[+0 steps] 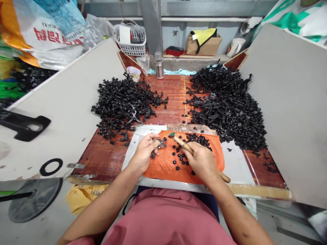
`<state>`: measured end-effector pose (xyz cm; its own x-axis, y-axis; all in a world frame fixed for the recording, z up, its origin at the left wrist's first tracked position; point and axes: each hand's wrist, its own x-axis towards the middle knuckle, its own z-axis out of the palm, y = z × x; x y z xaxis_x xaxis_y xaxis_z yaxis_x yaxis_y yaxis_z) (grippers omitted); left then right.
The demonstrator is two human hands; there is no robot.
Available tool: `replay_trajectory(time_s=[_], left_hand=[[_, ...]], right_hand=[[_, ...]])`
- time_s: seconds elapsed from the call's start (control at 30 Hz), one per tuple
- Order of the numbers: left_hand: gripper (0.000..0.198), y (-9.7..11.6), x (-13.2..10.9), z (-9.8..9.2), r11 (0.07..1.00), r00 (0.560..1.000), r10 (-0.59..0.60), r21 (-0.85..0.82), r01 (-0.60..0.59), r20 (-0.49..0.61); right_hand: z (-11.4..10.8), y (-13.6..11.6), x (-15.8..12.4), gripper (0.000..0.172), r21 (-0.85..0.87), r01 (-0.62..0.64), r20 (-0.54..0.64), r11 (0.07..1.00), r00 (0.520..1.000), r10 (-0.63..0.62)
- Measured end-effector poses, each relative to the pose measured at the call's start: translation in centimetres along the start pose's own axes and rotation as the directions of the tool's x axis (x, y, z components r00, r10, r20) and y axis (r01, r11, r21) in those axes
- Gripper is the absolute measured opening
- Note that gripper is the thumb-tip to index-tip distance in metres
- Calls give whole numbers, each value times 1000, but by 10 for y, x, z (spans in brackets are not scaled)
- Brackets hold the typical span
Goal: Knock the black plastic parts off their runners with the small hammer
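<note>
My left hand is closed, pinching a small black cross-shaped plastic part between thumb and fingers. In my right hand is a wooden-handled tool; its short dark tip with some green points at the black part, and I cannot tell what kind of tip it is. Both hands are over an orange mat. Loose round black pieces are scattered on the mat between the hands. A small heap of black pieces lies at the mat's far right, partly behind my right hand.
A large pile of black cross-shaped parts lies at left, and another big pile of black parts at right. Pale side panels flank the wooden table. Behind stand a shaker-like metal container, a white basket and a mug.
</note>
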<state>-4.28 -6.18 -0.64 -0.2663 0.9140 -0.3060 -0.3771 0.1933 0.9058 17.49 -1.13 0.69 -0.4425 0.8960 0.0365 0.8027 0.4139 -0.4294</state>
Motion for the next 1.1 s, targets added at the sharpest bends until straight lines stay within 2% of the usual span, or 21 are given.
replay_trajectory(time_s=[0.13, 0.23, 0.4, 0.57, 0.63, 0.7, 0.77, 0.83, 0.9, 0.97, 1.03, 1.1], left_hand=[[46, -7, -8, -26, 998, 997, -1, -60, -4, -76], [47, -11, -16, -36, 997, 995, -16, -81, 8, -94], [45, -12, -23, -37, 996, 995, -32, -88, 23, -99], [45, -8, -29, -29, 995, 997, -52, -93, 46, -64], [45, -7, -32, -23, 991, 997, -77, -107, 75, -19], [44, -6, -35, -13, 987, 994, -106, -115, 108, 29], [44, -6, -37, -1, 984, 990, -120, -125, 128, 67], [46, -7, -38, 12, 982, 990, -104, -148, 117, 91], [48, -9, -41, 24, 982, 993, -66, -171, 82, 95], [49, -10, -43, 31, 984, 994, -46, -166, 63, 100], [49, -9, -46, 30, 991, 989, -70, -105, 84, 132], [44, -5, -48, 21, 996, 983, -87, 49, 80, 161]], right_hand=[[4, -4, 8, 22, -87, -5, 26, 996, 1000, 7], [7, -9, 12, 21, -153, -16, 35, 988, 999, 22], [8, -8, 9, 21, -199, -44, 42, 979, 998, 53], [-1, 5, 0, 15, -148, -87, -4, 985, 996, 88], [-5, 8, -3, 19, -82, -104, -52, 991, 994, 100], [-8, 6, -6, 25, 97, -85, -82, 992, 992, 93], [-8, -2, -10, 30, 333, -35, -54, 942, 997, 56], [-6, -14, -15, 27, 494, -6, 30, 869, 1000, -10], [-3, -25, -19, 20, 565, -9, 95, 825, 994, -54], [0, -31, -21, 13, 587, -27, 106, 809, 993, -44], [0, -31, -22, 12, 574, -49, 77, 818, 997, 6], [-2, -27, -22, 15, 545, -66, 50, 836, 998, 47]])
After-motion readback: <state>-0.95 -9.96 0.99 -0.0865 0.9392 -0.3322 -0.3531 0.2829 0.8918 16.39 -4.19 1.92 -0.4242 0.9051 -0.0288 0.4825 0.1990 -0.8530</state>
